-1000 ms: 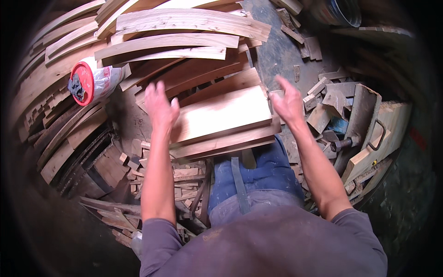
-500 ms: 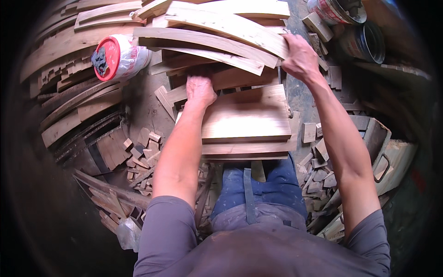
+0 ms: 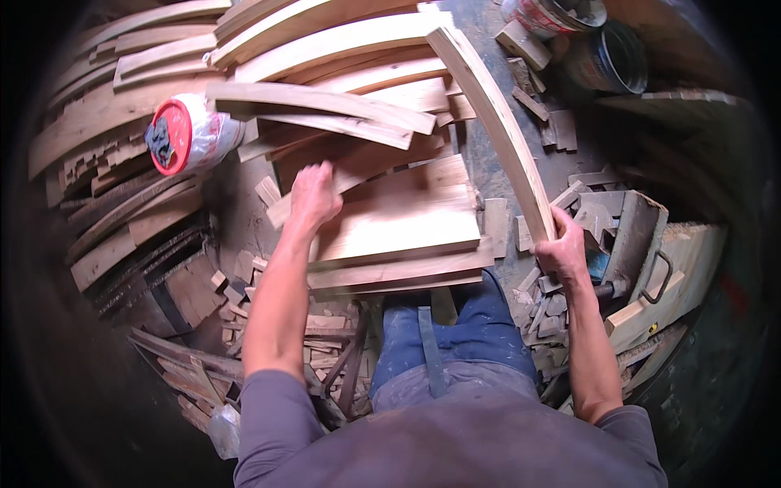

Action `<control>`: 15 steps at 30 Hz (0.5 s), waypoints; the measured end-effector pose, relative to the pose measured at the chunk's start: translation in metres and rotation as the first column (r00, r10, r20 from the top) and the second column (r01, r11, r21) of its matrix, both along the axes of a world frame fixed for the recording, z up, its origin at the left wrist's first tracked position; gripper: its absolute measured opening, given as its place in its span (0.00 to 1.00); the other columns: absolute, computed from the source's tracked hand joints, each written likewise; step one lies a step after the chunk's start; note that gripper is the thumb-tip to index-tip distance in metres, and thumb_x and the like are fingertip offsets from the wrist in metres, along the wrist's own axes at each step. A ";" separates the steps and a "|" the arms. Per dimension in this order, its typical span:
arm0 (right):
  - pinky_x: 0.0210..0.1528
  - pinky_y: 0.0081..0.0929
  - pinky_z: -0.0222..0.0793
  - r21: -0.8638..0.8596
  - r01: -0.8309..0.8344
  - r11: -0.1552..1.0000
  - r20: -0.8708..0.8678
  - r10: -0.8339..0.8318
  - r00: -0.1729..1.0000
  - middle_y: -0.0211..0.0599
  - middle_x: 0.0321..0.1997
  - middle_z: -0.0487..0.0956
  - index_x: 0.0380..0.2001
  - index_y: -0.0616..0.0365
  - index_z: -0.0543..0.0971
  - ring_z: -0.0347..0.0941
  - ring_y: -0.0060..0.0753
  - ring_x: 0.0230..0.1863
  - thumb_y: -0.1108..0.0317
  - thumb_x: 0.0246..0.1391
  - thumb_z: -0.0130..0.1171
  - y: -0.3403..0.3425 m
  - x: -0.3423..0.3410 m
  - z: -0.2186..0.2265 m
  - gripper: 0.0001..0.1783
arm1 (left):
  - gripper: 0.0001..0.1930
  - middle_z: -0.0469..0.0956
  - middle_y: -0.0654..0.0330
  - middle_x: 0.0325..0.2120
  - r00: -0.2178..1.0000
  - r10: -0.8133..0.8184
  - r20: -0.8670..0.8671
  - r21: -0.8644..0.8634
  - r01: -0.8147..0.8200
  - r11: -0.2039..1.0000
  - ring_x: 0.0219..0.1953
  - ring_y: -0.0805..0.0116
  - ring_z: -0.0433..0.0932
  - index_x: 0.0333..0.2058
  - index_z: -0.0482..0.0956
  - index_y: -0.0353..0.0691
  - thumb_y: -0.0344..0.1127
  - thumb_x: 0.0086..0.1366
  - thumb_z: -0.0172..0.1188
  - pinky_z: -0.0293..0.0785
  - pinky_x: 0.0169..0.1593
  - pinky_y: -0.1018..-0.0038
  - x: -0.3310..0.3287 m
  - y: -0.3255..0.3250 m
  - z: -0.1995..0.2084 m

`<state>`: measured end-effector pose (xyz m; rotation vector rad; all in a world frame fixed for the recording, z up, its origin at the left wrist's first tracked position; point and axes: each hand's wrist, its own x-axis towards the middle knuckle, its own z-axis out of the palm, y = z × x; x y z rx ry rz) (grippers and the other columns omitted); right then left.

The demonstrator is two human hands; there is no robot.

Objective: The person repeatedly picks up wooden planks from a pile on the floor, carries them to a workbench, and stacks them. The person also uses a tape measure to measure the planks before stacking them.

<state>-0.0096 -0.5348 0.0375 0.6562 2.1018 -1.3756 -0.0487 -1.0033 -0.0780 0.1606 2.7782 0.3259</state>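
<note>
My right hand (image 3: 561, 248) is closed round the lower end of a long curved wooden slat (image 3: 498, 118), which stands up and away from me on the right. Closed over a narrow wooden board (image 3: 366, 172), my left hand (image 3: 316, 195) is at that board's left part. Just nearer to me lies a wide flat wooden board (image 3: 399, 213) on other boards, close in front of my legs. Beyond my left hand, two curved slats (image 3: 325, 102) lie across the stack. Fingertips of both hands are partly hidden.
More curved wooden pieces (image 3: 350, 45) are piled at the far side. A white bucket with a red lid (image 3: 185, 134) stands at left, beside stacked lumber (image 3: 89, 122). Wood offcuts (image 3: 549, 313) are heaped at both sides. Open buckets (image 3: 614, 61) stand far right; a wooden box with a metal handle (image 3: 671, 285) is nearer.
My right hand has drawn the curved slat off the pile, toward me and to the right, turning it lengthwise. My left hand has shifted a little left and nearer. The view has shifted slightly.
</note>
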 end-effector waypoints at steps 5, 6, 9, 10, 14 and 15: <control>0.50 0.22 0.70 -0.121 0.161 0.979 0.100 -0.149 0.984 0.31 0.45 0.79 0.55 0.65 0.77 0.74 0.26 0.44 0.70 0.23 0.68 0.030 0.037 0.011 0.44 | 0.27 0.81 0.40 0.33 0.941 0.114 0.319 0.185 -0.180 0.966 0.39 0.39 0.80 0.46 0.74 0.35 0.32 0.42 0.65 0.77 0.46 0.54 0.005 0.032 0.078; 0.50 0.22 0.70 -0.119 0.168 0.979 0.104 -0.156 0.982 0.31 0.45 0.79 0.55 0.65 0.77 0.74 0.26 0.44 0.70 0.23 0.68 0.034 0.041 0.013 0.44 | 0.30 0.81 0.38 0.35 0.928 0.103 0.359 0.171 -0.174 0.970 0.40 0.39 0.81 0.49 0.74 0.34 0.32 0.42 0.66 0.77 0.47 0.55 0.008 0.036 0.090; 0.52 0.23 0.69 -0.133 0.171 0.976 0.112 -0.156 0.981 0.33 0.46 0.79 0.56 0.66 0.76 0.74 0.27 0.45 0.71 0.22 0.68 0.046 0.048 0.016 0.45 | 0.31 0.81 0.43 0.37 0.930 -0.005 0.368 0.174 -0.063 0.983 0.43 0.41 0.80 0.49 0.74 0.36 0.31 0.42 0.68 0.77 0.49 0.56 0.026 0.035 0.119; 0.54 0.25 0.68 -0.135 0.157 0.978 0.117 -0.142 0.983 0.33 0.47 0.79 0.57 0.66 0.76 0.74 0.29 0.47 0.71 0.21 0.68 0.050 0.055 0.017 0.47 | 0.30 0.80 0.47 0.39 0.949 -0.042 0.314 0.211 -0.027 0.977 0.45 0.44 0.78 0.48 0.75 0.37 0.27 0.40 0.67 0.75 0.51 0.57 0.042 0.038 0.130; 0.54 0.25 0.69 -0.062 0.025 0.998 0.125 -0.017 0.992 0.33 0.47 0.79 0.57 0.65 0.75 0.74 0.29 0.47 0.72 0.22 0.68 0.063 0.061 0.017 0.47 | 0.30 0.78 0.52 0.42 0.962 -0.264 0.069 0.243 0.240 0.940 0.44 0.51 0.76 0.47 0.75 0.38 0.21 0.38 0.64 0.74 0.49 0.60 0.076 0.043 0.151; 0.53 0.25 0.69 -0.047 -0.011 0.999 0.155 0.018 0.988 0.33 0.46 0.79 0.57 0.64 0.75 0.74 0.29 0.46 0.72 0.22 0.68 0.061 0.059 0.027 0.47 | 0.30 0.78 0.52 0.44 0.949 -0.315 0.030 0.220 0.301 0.928 0.46 0.51 0.76 0.47 0.74 0.37 0.20 0.40 0.63 0.73 0.50 0.61 0.087 0.049 0.156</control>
